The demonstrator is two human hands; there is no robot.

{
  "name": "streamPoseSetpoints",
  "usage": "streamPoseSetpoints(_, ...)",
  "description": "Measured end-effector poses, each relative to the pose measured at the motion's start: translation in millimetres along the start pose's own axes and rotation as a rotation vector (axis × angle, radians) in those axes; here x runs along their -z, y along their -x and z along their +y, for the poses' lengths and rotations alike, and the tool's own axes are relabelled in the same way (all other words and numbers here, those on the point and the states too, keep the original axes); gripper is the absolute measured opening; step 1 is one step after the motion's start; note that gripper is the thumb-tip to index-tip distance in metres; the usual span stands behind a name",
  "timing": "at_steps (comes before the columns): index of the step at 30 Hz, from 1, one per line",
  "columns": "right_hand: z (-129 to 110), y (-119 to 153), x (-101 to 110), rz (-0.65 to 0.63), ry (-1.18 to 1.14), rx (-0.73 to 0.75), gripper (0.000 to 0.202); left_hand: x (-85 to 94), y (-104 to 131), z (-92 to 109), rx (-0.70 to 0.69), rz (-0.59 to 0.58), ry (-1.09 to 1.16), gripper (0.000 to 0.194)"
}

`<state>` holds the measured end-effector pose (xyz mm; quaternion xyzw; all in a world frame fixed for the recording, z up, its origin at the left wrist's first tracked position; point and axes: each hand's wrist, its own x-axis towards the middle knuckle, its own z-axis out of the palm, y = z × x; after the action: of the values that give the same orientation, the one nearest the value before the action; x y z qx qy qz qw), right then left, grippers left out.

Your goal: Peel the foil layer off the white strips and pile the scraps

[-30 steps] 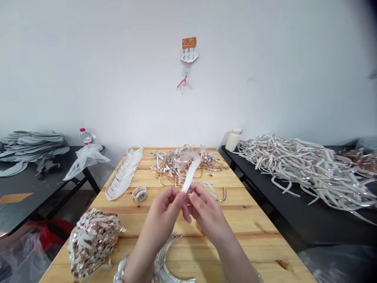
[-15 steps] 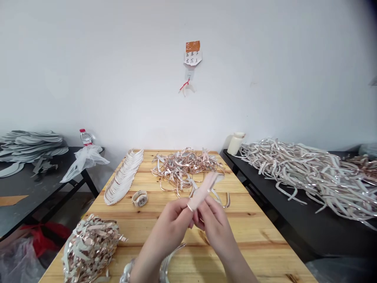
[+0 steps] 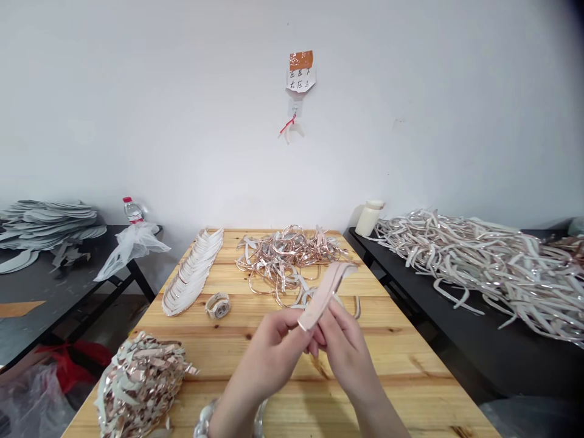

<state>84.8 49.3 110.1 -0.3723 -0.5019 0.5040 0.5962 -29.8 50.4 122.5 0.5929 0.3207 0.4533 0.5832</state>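
The pink strip might be dropped if it is pinched too softly, or creased if it is squeezed too hard. It is held up over the tabletop, its near end pinched in the grip of the left hand. The right hand is curled beside it; how tight that grip is cannot be told. Both arms are stretched forward.

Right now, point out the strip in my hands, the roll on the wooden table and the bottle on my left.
Strip [image 3: 322,295]: head view, middle of its pale pink face.
Roll [image 3: 218,306]: head view, near its middle.
Bottle [image 3: 133,212]: head view, its clear body.
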Motion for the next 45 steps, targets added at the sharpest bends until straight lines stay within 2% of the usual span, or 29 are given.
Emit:
streamPoseSetpoints(4, 0, -1, 3, -0.081, 0.104, 0.060, 0.044, 0.9, 0, 1, 0.034, 0.054, -0.045, 0.025)
streamPoseSetpoints(8, 4, -3, 5, -0.150, 0.251, 0.140, 0.046, 1.7, -1, 0, 0.084, 0.080, -0.125, 0.022)
streamPoseSetpoints(12, 6, -4, 5, -0.167, 0.345, 0.202, 0.047, 3.5, -1, -1, 0.097, 0.114, -0.179, 0.019)
streamPoseSetpoints(20, 5, 3, -5, -0.100, 0.112, 0.049, 0.047, 2.0, 2, 3, 0.111, 0.104, -0.128, 0.018)
streamPoseSetpoints(26, 2, 0, 1, -0.079, 0.046, -0.005, 0.046, 8.5, 5, 9, 0.059, -0.098, -0.081, 0.016)
streamPoseSetpoints(31, 2, -2, 4, -0.112, 0.012, 0.014, 0.046, 4.9, 2, 6, 0.025, -0.060, -0.074, 0.027)
streamPoseSetpoints(37, 1, -1, 0, -0.009, -0.058, -0.060, 0.043, -4.9, -1, 1, 0.013, 0.057, -0.069, 0.024)
streamPoseSetpoints(40, 1, -6, 4, -0.032, 0.076, -0.040, 0.045, -4.2, 0, 1, -0.003, 0.091, -0.199, 0.026)
streamPoseSetpoints(43, 0, -13, 15, -0.080, 0.409, 0.108, 0.046, -1.6, 2, 3, 0.003, 0.128, -0.419, 0.028)
streamPoseSetpoints(45, -2, -16, 24, -0.171, 0.546, 0.188, 0.040, 0.0, 5, 6, 0.021, 0.112, -0.495, 0.030)
